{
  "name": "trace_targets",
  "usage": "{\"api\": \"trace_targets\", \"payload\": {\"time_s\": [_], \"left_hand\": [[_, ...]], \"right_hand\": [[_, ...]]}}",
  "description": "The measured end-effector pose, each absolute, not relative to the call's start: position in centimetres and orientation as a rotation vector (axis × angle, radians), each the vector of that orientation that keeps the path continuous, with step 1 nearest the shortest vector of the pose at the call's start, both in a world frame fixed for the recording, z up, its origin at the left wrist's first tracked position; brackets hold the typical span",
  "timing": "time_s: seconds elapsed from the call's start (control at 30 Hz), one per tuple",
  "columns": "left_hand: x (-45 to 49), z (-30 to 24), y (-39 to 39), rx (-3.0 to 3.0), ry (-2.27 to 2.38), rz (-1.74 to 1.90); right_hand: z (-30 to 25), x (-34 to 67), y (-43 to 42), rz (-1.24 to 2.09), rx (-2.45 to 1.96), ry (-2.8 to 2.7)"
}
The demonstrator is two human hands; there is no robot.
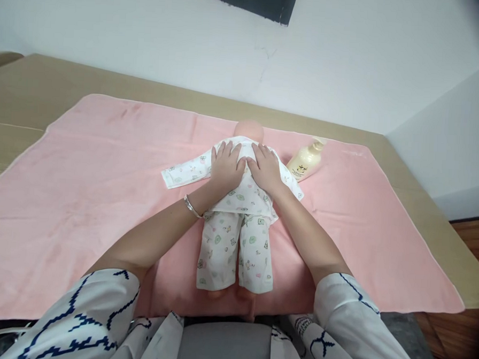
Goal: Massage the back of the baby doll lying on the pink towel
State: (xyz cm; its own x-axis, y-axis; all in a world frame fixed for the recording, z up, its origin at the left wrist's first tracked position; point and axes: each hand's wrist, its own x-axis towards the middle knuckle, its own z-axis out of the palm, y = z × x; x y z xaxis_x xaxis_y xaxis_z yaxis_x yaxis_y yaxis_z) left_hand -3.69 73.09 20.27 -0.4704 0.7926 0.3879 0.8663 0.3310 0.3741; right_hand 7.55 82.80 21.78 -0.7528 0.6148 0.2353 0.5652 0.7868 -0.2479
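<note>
A baby doll (237, 222) in white printed pyjamas lies face down on a pink towel (82, 192), head away from me. My left hand (226, 165) lies flat on the left side of its upper back, fingers stretched out. A silver bracelet circles that wrist. My right hand (266, 167) rests flat on the right side of the back, fingers also spread. Both hands sit side by side just below the doll's bare head (249, 130). The doll's left sleeve lies stretched out to the left on the towel.
A cream pump bottle (306, 160) lies on its side on the towel, just right of the doll's shoulder. The towel covers a wooden table (27, 90) set against a white wall. Wooden floor shows at the right.
</note>
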Motion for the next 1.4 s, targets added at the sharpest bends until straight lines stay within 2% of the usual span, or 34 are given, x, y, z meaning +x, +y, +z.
{"api": "trace_targets", "payload": {"time_s": [0.3,0.57,0.77,1.0,1.27,1.4], "left_hand": [[-3.5,20.1,72.0,-1.585,-2.29,-0.904],[-4.3,19.9,72.7,-1.664,-2.35,-0.891],[-3.9,19.5,72.2,-1.651,-2.063,-1.035],[-4.4,18.4,73.3,-1.531,-2.242,-1.066],[-4.0,19.0,72.4,-1.611,-1.984,-1.057],[-4.1,18.8,72.6,-1.559,-2.093,-1.081]], "right_hand": [[23.7,8.4,77.0,0.146,-1.039,-2.728],[23.5,7.9,81.4,0.291,-0.955,-2.741],[24.3,8.5,78.1,0.114,-0.92,-2.816],[23.4,7.9,82.1,0.241,-0.93,-2.744],[24.2,8.7,77.2,0.069,-0.985,-2.842],[24.1,8.5,79.1,0.204,-0.978,-2.801]]}}
